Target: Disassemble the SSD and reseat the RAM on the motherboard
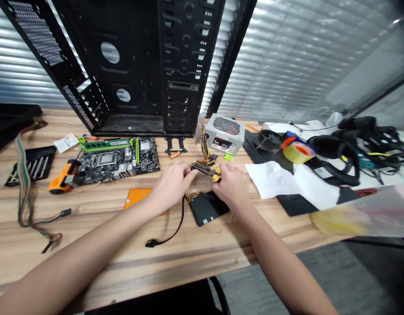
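Fingertips (188,174) of both hands close in a narrow pinch on a small dark connector (202,169) with yellow at one end, though the fingers hide so much of it that it could be some other small part. The left hand (170,186) holds the dark end and the right hand (231,186) the yellow end, above a wood-grain desk (123,262) and just in front of a silver power supply unit (224,133). The work in hand centres on this piece, beside the unit's bundled yellow, red and black wires (205,148). Under the hands lies a flat black drive (206,208) trailing a thin black cable (175,227). To the left sit a dark motherboard (118,159) with a green memory stick (106,144) and an orange-handled tool (65,177). Behind rises an open black computer case (136,65), its metal punched with round holes and fine mesh. To the right, a roll of yellowish tape (298,152) rests near a finned CPU cooler (269,140).
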Available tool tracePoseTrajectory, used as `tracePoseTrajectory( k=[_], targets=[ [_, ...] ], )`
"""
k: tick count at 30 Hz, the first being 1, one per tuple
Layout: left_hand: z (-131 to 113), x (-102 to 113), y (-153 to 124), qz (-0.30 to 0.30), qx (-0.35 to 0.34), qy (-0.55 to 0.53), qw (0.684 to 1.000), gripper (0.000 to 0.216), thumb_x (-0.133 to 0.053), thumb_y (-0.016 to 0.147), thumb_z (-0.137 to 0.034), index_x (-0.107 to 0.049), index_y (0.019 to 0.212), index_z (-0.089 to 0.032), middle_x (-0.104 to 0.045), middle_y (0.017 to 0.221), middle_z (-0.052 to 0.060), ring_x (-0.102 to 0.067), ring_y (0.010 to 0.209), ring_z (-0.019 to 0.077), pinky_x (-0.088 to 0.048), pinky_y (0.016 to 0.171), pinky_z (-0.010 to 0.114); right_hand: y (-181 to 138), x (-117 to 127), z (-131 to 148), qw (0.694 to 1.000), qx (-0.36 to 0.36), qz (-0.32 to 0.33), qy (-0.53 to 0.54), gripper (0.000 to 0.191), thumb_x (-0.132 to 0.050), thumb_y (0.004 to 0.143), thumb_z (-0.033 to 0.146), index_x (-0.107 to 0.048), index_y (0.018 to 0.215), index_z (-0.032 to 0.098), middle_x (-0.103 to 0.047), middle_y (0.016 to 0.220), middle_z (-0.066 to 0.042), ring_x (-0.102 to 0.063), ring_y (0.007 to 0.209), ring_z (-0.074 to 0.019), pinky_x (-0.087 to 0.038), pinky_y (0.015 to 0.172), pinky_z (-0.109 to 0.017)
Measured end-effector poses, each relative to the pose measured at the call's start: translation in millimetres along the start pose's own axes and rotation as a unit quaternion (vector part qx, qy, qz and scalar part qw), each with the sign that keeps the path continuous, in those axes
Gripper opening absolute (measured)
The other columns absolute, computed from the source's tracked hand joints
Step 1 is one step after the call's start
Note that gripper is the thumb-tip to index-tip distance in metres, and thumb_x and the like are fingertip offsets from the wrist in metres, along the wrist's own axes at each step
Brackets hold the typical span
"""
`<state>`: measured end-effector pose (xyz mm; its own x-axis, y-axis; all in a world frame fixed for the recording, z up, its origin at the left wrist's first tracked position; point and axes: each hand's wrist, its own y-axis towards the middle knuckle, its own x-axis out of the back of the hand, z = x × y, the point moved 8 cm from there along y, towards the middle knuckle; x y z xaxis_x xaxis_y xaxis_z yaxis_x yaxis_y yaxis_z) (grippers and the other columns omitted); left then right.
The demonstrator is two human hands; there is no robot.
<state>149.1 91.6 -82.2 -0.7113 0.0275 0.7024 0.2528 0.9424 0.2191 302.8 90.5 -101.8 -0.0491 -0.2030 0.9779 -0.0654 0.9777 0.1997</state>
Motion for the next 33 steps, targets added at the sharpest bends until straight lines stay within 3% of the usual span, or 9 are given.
tracePoseTrajectory(
  k=[6,13,17,21,25,28,31,33],
  targets=[
    [17,-15,2,-0.005,0.002,-0.109,0.994,0.037,-0.049,0.084,-0.037,-0.044,0.053,-0.018,-0.039,0.051,-0.005,-0.038,0.052,0.0098,-0.028,0.052,0.023,1,-6,2,0.999,-0.032,0.033,-0.004,0.021,-0.05,0.073,0.022,-0.059,0.091,0.018,-0.065,0.089,-0.009,-0.062,0.084,-0.0267,-0.036,0.063,-0.031],
    [34,-26,4,-0.023,0.081,-0.172,0.981,0.029,-0.049,0.077,-0.036,-0.062,0.061,-0.017,-0.065,0.065,0.001,-0.059,0.067,0.0174,-0.042,0.063,0.026,2,-8,6,0.998,-0.034,0.054,0.011,0.02,-0.051,0.074,0.023,-0.059,0.091,0.019,-0.065,0.088,-0.01,-0.064,0.083,-0.0278,-0.039,0.061,-0.031],
    [42,-35,6,-0.03,0.103,-0.228,0.968,0.028,-0.048,0.075,-0.035,-0.064,0.06,-0.017,-0.068,0.065,0.003,-0.062,0.066,0.0177,-0.044,0.064,0.027,2,-6,5,0.997,-0.045,0.058,0.022,0.023,-0.051,0.072,0.022,-0.059,0.093,0.019,-0.066,0.089,-0.009,-0.064,0.084,-0.0277,-0.04,0.062,-0.03],
    [40,-36,8,-0.027,0.066,-0.236,0.969,0.029,-0.049,0.077,-0.035,-0.066,0.062,-0.017,-0.065,0.062,0.002,-0.059,0.063,0.0159,-0.041,0.06,0.026,2,-4,3,0.996,-0.05,0.061,0.031,0.023,-0.052,0.072,0.022,-0.06,0.093,0.019,-0.067,0.089,-0.01,-0.065,0.083,-0.0273,-0.04,0.062,-0.03],
    [35,-33,9,-0.014,0.032,-0.231,0.972,0.031,-0.049,0.081,-0.036,-0.068,0.066,-0.016,-0.068,0.075,0.005,-0.061,0.076,0.0184,-0.045,0.071,0.028,2,-4,3,0.995,-0.05,0.069,0.055,0.022,-0.052,0.073,0.022,-0.06,0.093,0.019,-0.067,0.088,-0.009,-0.064,0.081,-0.0258,-0.039,0.062,-0.029],
    [35,-33,9,-0.012,0.034,-0.233,0.972,0.032,-0.048,0.082,-0.036,-0.068,0.068,-0.016,-0.065,0.072,0.004,-0.06,0.076,0.0185,-0.045,0.071,0.028,2,-5,3,0.995,-0.047,0.067,0.063,0.023,-0.051,0.072,0.021,-0.061,0.092,0.02,-0.068,0.087,-0.009,-0.064,0.08,-0.0253,-0.037,0.061,-0.029],
    [27,-30,5,-0.018,0.033,-0.22,0.975,0.032,-0.047,0.082,-0.037,-0.063,0.062,-0.017,-0.059,0.066,0.002,-0.058,0.07,0.0172,-0.044,0.068,0.028,3,-6,-1,0.995,-0.045,0.067,0.062,0.023,-0.05,0.071,0.022,-0.061,0.091,0.019,-0.068,0.086,-0.009,-0.063,0.078,-0.0254,-0.035,0.059,-0.03],
    [12,-26,0,-0.005,0.017,-0.222,0.975,0.033,-0.048,0.082,-0.034,-0.056,0.055,-0.018,-0.063,0.077,0.004,-0.06,0.077,0.0178,-0.046,0.073,0.029,4,-7,-11,0.993,-0.067,0.082,0.053,0.023,-0.049,0.072,0.022,-0.062,0.091,0.018,-0.068,0.085,-0.01,-0.063,0.078,-0.0252,-0.034,0.059,-0.03]
  ],
)
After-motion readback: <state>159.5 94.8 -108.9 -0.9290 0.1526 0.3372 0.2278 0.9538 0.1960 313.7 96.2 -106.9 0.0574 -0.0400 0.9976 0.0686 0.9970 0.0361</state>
